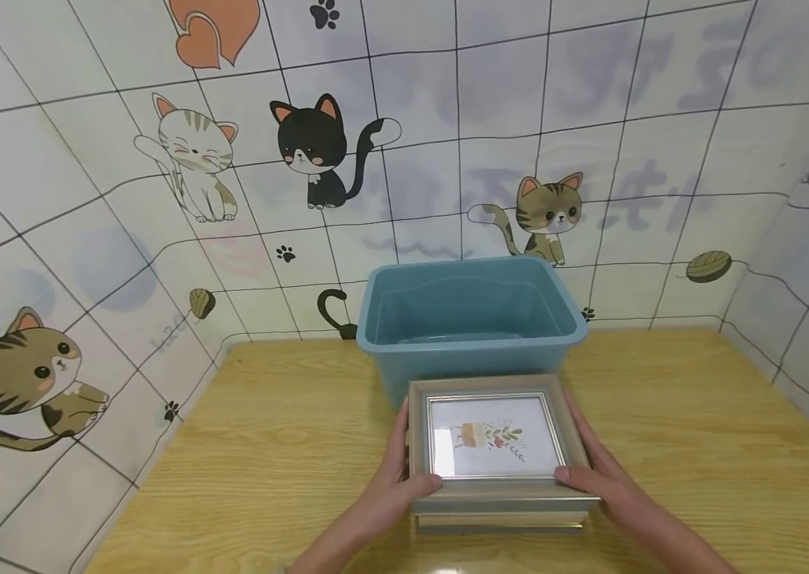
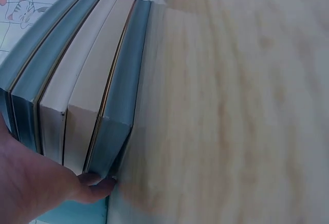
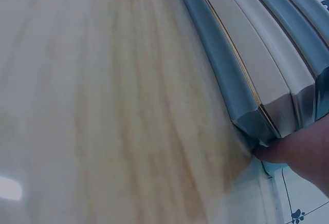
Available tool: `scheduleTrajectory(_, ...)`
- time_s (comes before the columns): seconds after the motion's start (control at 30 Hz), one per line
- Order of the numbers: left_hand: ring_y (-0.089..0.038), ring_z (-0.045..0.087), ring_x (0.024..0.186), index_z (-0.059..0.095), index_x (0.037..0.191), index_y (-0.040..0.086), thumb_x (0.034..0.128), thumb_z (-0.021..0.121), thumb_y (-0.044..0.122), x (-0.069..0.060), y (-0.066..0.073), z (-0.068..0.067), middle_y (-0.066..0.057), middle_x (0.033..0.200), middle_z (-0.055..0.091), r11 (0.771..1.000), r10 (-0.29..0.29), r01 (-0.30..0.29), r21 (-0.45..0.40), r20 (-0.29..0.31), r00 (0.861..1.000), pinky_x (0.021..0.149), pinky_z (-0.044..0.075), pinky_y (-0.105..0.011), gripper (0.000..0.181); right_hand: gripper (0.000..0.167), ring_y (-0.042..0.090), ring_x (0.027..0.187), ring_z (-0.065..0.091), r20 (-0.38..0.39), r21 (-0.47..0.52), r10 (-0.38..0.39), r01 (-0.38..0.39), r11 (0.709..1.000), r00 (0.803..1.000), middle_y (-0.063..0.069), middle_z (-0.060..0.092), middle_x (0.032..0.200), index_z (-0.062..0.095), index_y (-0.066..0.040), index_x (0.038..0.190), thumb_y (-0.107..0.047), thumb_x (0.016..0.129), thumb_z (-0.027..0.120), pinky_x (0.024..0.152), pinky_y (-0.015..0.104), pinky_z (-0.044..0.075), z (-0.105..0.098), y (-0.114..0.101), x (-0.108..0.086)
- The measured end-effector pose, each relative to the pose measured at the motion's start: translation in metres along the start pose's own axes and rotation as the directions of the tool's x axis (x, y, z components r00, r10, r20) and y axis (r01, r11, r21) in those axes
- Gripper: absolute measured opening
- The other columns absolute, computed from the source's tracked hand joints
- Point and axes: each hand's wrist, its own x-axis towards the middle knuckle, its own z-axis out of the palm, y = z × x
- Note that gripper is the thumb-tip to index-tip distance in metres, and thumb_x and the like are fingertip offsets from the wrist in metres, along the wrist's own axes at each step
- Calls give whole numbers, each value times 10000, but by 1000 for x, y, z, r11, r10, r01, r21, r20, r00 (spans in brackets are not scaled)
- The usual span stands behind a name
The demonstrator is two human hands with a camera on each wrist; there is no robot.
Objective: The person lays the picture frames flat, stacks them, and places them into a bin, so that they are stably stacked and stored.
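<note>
A stack of several picture frames lies flat between my two hands, just in front of the blue bin. The top one has a silvery-beige border and a print of a potted plant, turned sideways. My left hand grips the stack's left side, thumb over the top frame's near corner. On the opposite side my right hand holds it likewise. In the left wrist view, fingertips curl at the lowest frame's far corner. Bluish and cream frame edges show in the right wrist view. Whether the stack touches the table is unclear.
A light blue plastic bin stands behind the stack, near the back wall, its open top facing up. Under everything is a wood-grain table. White sheets with cat drawings and a black grid line the back and sides.
</note>
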Motion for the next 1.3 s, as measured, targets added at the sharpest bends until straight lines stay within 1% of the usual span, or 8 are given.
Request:
scheduleTrajectory(0.17,-404,380,1328,-74,1655,257,876,670,228,-4,2,3,-182,1656,62,1000,19,-18,24,-35,999,974,457,-455,1078,937,34,1361,166,-20,24,0,1,1000,1000,97,-169,1693,-57,-403,1641,-100,961,512,1116,658,73,2,3,-5)
scheduleTrajectory(0.33,-402,370,1316,-34,1660,282,853,669,208,-5,3,5,-155,1652,95,998,34,-31,46,-59,998,927,488,-450,1073,942,9,1377,136,-37,48,-8,9,999,999,72,-194,1692,-58,-404,1641,-90,958,509,1119,663,26,5,3,-8)
scheduleTrajectory(0.5,-399,272,1408,-1,1663,297,841,682,223,-4,5,6,-116,1674,94,996,23,-15,83,-97,995,1041,361,-581,1072,960,-3,1382,107,-50,57,-29,32,998,998,81,-211,1686,-67,-382,1643,-76,947,519,1076,741,-36,8,1,-9)
scheduleTrajectory(0.6,-376,203,1459,4,1665,283,832,690,233,-4,8,7,-107,1686,81,997,8,1,83,-113,994,1097,242,-631,1081,956,43,1387,135,-50,20,-36,37,999,998,111,-183,1689,-72,-365,1645,-67,953,517,1170,543,123,9,-1,-10)
scheduleTrajectory(0.73,-393,189,1465,-1,1665,264,845,688,247,-5,17,8,-131,1686,76,998,-35,40,39,-107,994,1108,236,-630,1071,923,172,1360,186,-47,-36,1,-3,999,999,144,-119,1690,-71,-395,1640,-104,976,500,1031,406,336,8,-6,-10)
scheduleTrajectory(0.83,-410,212,1446,-18,1663,269,863,670,256,-6,27,6,-151,1681,74,997,-77,78,2,-91,993,1101,283,-600,1055,915,322,1374,164,-47,-43,23,-25,999,999,169,-103,1682,-75,-411,1635,-129,981,499,1001,526,337,9,-13,-10)
scheduleTrajectory(0.97,-398,220,1439,-24,1662,281,863,660,243,-7,40,4,-146,1681,81,995,-99,97,-32,-75,992,1095,305,-555,1053,914,472,1354,160,-49,-8,43,-43,999,998,206,-104,1661,-78,-393,1638,-127,980,497,939,486,401,11,-25,-11)
scheduleTrajectory(1.3,-422,364,1334,41,1665,298,826,660,218,-11,82,-3,-156,1653,153,991,-120,114,-65,-94,988,995,421,-490,1046,894,475,1302,220,-36,56,126,-124,991,991,185,-49,1634,-74,-442,1628,-167,999,498,870,480,440,10,-67,-10)
